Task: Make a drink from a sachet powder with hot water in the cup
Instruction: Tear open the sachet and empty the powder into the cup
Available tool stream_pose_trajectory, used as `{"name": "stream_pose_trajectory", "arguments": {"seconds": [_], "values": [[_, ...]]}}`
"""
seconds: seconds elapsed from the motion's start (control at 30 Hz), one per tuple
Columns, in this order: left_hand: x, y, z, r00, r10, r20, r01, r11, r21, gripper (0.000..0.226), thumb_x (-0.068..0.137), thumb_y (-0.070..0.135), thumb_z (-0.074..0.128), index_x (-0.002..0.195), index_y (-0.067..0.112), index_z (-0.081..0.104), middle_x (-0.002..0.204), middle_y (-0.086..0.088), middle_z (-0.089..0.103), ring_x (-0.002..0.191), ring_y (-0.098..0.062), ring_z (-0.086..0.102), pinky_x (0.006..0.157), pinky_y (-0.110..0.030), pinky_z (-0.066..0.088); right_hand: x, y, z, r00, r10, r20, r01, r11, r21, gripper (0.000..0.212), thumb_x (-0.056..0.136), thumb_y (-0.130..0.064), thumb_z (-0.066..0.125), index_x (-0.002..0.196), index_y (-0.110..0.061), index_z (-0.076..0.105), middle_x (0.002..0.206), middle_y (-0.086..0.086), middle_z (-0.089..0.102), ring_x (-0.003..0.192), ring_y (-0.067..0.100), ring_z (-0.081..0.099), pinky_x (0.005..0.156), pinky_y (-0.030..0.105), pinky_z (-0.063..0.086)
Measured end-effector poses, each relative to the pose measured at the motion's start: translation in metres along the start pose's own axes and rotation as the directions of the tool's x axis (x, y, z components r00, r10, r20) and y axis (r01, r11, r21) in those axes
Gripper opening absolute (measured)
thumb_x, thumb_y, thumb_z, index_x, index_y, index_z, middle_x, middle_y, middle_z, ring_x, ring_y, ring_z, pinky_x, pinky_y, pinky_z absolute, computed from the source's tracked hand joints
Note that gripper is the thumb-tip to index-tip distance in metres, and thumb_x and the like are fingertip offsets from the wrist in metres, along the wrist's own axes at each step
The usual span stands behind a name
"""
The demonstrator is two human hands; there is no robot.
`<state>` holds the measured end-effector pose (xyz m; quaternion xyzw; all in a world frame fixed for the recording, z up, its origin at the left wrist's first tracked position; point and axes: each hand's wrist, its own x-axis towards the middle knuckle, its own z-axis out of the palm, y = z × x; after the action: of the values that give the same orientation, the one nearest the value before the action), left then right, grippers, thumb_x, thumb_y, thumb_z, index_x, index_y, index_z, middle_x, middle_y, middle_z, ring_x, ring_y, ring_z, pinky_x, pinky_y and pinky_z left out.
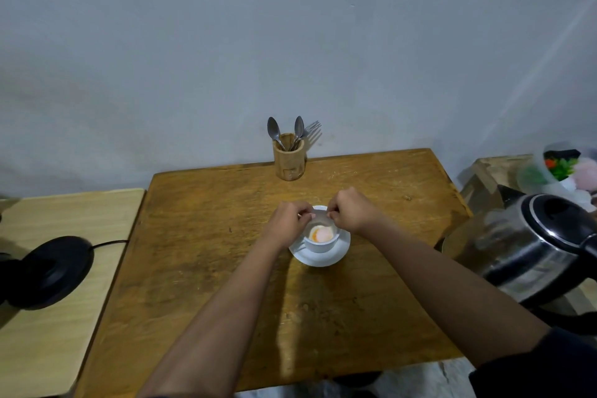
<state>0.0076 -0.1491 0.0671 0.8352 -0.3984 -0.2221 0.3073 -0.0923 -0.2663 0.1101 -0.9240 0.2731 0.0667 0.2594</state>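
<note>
Two hands meet above the white ceramic cup point(321, 244): the left hand point(286, 220) and right hand point(350, 212) each pinch an end of a small white paper sachet point(319, 212) held over orange-pink powder in the cup. The cup sits on a white round saucer point(323, 258) on the worn wooden bench point(193, 252), a steel electric kettle point(523, 245) well to the right.

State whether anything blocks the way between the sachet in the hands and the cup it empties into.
Nothing visible does. Both hands, left and right, pinch the sachet directly over the open cup, which already holds orange powder.
</note>
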Motion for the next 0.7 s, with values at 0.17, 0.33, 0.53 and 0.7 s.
{"name": "stream_pose_trajectory", "arguments": {"seconds": [0.17, 0.33, 0.53, 0.7], "values": [[-0.002, 0.003, -0.004, 1.000, 0.007, -0.030, -0.007, 1.000, -0.009, 0.018, 0.089, 0.020, 0.057, 0.099, 0.014, 0.070, 0.097, -0.007, 0.071, 0.089, -0.020, 0.063, 0.081, -0.040, 0.054, -0.004, 0.001, -0.003, 0.999, -0.023, -0.045, 0.025, 0.999, 0.047, 0.019, 0.087, -0.005, 0.056, 0.092, -0.005, 0.073, 0.092, 0.014, 0.071, 0.086, 0.027, 0.064, 0.074, 0.039, 0.054], [-0.006, 0.006, -0.007, 0.998, 0.050, -0.031, -0.052, 0.997, -0.064, 0.017, 0.088, 0.017, 0.060, 0.100, 0.012, 0.070, 0.096, -0.009, 0.072, 0.089, -0.023, 0.064, 0.081, -0.039, 0.053, -0.008, -0.003, -0.008, 0.998, -0.048, -0.027, 0.049, 0.999, 0.024, 0.021, 0.083, 0.001, 0.054, 0.088, 0.000, 0.075, 0.089, 0.017, 0.072, 0.082, 0.029, 0.066, 0.070, 0.039, 0.055], [-0.007, 0.009, -0.011, 0.998, 0.054, -0.031, -0.056, 0.996, -0.067, 0.018, 0.087, 0.015, 0.061, 0.101, 0.009, 0.071, 0.099, -0.010, 0.073, 0.092, -0.022, 0.064, 0.084, -0.038, 0.053, -0.008, -0.004, -0.008, 0.996, -0.072, -0.045, 0.074, 0.996, 0.056, 0.015, 0.086, -0.007, 0.060, 0.089, -0.006, 0.075, 0.088, 0.011, 0.072, 0.076, 0.022, 0.062, 0.072, 0.039, 0.054], [-0.009, 0.010, -0.009, 0.997, 0.060, -0.046, -0.065, 0.990, -0.122, 0.020, 0.088, 0.014, 0.059, 0.104, 0.008, 0.071, 0.101, -0.009, 0.072, 0.089, -0.015, 0.060, 0.075, -0.025, 0.044, -0.009, -0.007, -0.008, 0.996, -0.068, -0.057, 0.068, 0.998, -0.003, 0.017, 0.086, -0.005, 0.059, 0.084, -0.004, 0.075, 0.081, 0.013, 0.069, 0.069, 0.023, 0.058, 0.061, 0.035, 0.047]]}}
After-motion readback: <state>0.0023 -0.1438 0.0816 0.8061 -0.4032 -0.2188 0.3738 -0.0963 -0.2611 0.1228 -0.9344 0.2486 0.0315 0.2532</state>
